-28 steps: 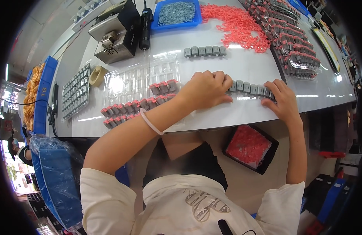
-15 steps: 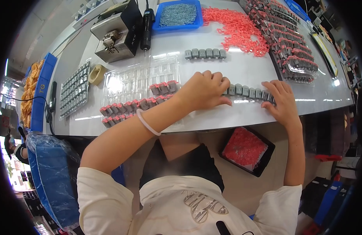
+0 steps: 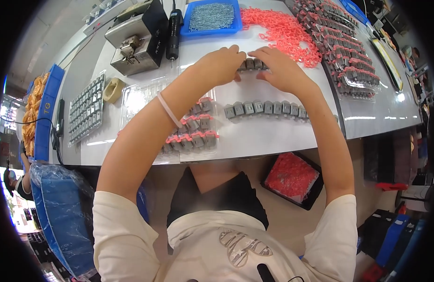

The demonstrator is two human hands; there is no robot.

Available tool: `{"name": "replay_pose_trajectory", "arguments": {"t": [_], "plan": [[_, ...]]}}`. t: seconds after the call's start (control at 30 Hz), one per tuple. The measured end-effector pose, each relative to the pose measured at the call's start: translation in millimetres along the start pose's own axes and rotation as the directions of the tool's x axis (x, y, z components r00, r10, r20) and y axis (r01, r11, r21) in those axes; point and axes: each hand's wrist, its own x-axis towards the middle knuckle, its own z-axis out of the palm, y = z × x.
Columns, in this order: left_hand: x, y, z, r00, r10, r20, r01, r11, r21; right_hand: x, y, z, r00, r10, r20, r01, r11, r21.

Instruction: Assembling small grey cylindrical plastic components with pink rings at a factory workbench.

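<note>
- Both hands have left the near row of grey blocks (image 3: 266, 109), which now lies bare on the white table (image 3: 273, 136), and have reached to the far row of grey blocks (image 3: 252, 64).
- The work seems to have moved on to this second row, the near one being lined up.
- The left hand (image 3: 220, 63) and right hand (image 3: 280, 68) curl over the far row's two ends, fingers bent, pressing inward.
- The far row sits just before the heap of pink rings (image 3: 282, 30); only its middle blocks show, small, grey and square.
</note>
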Motion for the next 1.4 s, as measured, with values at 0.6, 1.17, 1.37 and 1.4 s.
{"name": "replay_pose_trajectory", "arguments": {"t": [0.6, 1.17, 1.37, 1.4], "plan": [[-10, -9, 26, 0.917, 0.240, -0.320, -0.229, 0.971, 0.073, 6, -9, 7, 0.998, 0.066, 0.003, -0.066, 0.994, 0.092], [-50, -55, -3, 0.938, 0.051, -0.343, -0.118, 0.977, -0.175, 52, -56, -2, 0.996, -0.007, 0.085, -0.004, 0.993, 0.121], [-64, -54, 12, 0.946, -0.075, -0.316, -0.068, 0.907, -0.417, 59, -61, -7, 0.993, -0.023, 0.119, 0.015, 0.997, 0.073], [-64, -55, 15, 0.945, -0.077, -0.318, -0.076, 0.893, -0.443, 59, -63, -8, 0.994, -0.028, 0.110, 0.021, 0.997, 0.070]]}}
